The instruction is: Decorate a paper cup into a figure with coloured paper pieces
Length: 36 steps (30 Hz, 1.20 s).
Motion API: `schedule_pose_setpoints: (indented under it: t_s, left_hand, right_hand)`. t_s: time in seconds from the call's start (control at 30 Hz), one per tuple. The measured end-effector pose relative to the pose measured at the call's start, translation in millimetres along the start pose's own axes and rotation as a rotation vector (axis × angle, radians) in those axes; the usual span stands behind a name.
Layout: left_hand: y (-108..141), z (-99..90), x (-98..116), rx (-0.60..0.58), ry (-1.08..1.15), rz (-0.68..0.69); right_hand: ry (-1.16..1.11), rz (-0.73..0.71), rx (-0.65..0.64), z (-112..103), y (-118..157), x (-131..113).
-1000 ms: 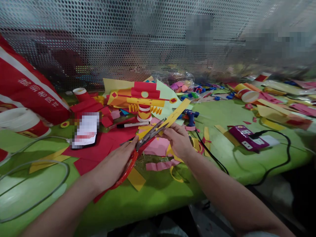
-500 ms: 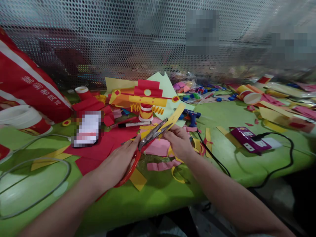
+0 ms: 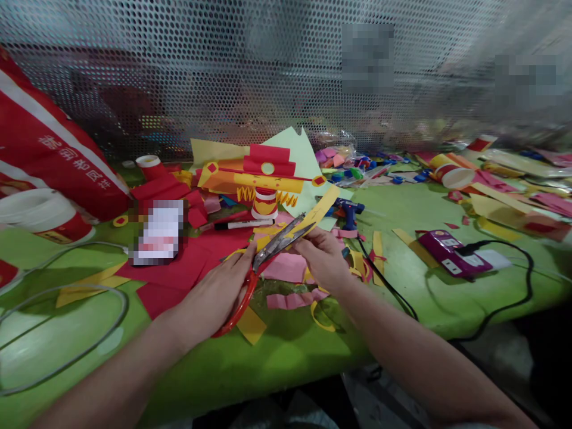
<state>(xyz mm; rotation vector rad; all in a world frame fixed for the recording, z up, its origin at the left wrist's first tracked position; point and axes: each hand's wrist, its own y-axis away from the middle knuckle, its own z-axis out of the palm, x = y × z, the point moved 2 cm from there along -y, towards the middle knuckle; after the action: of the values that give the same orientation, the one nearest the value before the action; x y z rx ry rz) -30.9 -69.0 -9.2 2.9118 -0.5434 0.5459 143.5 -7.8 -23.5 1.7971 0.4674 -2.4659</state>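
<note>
My left hand [image 3: 221,289] is closed round the red handles of a pair of scissors [image 3: 246,301]. The blades point away to the right, a little apart at the tips, and lie against a yellow paper strip [image 3: 325,206]. My right hand [image 3: 322,253] pinches that strip near the blade tips, and its far end sticks up to the right. Just beyond my hands stands a paper-cup figure [image 3: 264,205] with a red paper hat [image 3: 268,158] and folded yellow arms. Pink paper [image 3: 286,268] and yellow scraps lie beneath the scissors.
Red paper sheets [image 3: 179,271] and a blurred phone-like object [image 3: 158,232] lie to the left. A black marker [image 3: 243,224] rests before the figure. Right of my hands are a blue glue gun [image 3: 350,213] with a cord and a purple power block [image 3: 451,253]. Metal mesh [image 3: 214,71] rises behind.
The yellow strip has shifted slightly to the right and up between the blades. The scissors and both hands have hardly moved.
</note>
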Motion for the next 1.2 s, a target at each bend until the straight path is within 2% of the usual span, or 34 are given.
schedule_pose_setpoints:
  t_s: [0.13,0.57,0.7,1.2]
  left_hand:
    - [0,-0.8,2,-0.016,0.002,-0.03]
    - [0,-1.9,4,0.026,-0.03,0.041]
    - [-1,-2.8,5,0.024,-0.051,0.027]
    - [-3,-7.8,12,0.003,-0.295,-0.046]
  right_hand:
    - [-0.002,-0.006,-0.004,1,0,0]
    - [0.018,-0.016,-0.006,2,1,-3]
    - [0.042,-0.018,0.001,2,1,-4]
    - [0.136,-0.04,-0.021,2,2,-6]
